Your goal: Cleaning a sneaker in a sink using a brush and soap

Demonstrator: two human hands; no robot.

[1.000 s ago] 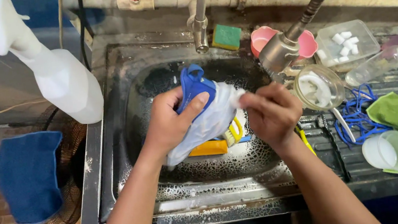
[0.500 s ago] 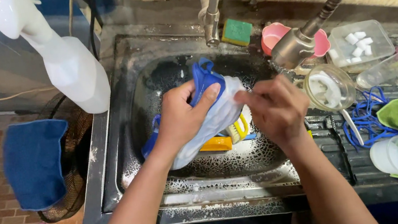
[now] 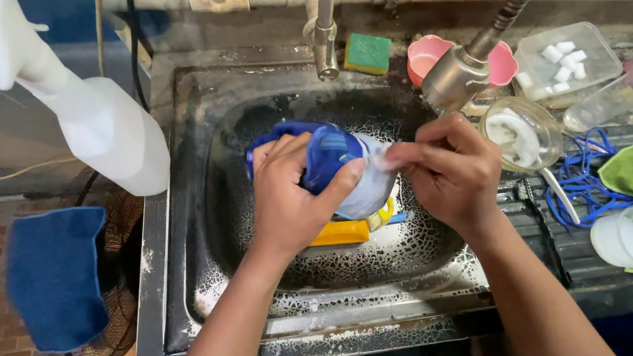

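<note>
1. Two bare hands over a soapy steel sink [image 3: 180, 243]; left hand [image 3: 287, 198] wrapped around a pale plastic container [image 3: 369, 183] with a blue cloth [image 3: 326, 157], fingers curled shut on both.
2. Right hand [image 3: 452, 169] pinching the container's rim between thumb and fingertips.
3. Just beneath: yellow sponge [image 3: 339, 234] on the basin floor.
4. Above: tap [image 3: 325, 36]; green sponge [image 3: 367, 52]; pink cup [image 3: 427, 60].

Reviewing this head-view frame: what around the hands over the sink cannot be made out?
- Pale container: its shape is hidden by the left hand and blue cloth.
- Right hand: its fingers cover whatever they pinch.
- Yellow item: mostly under the container.
- White spray bottle: top cut by the frame edge.
</note>
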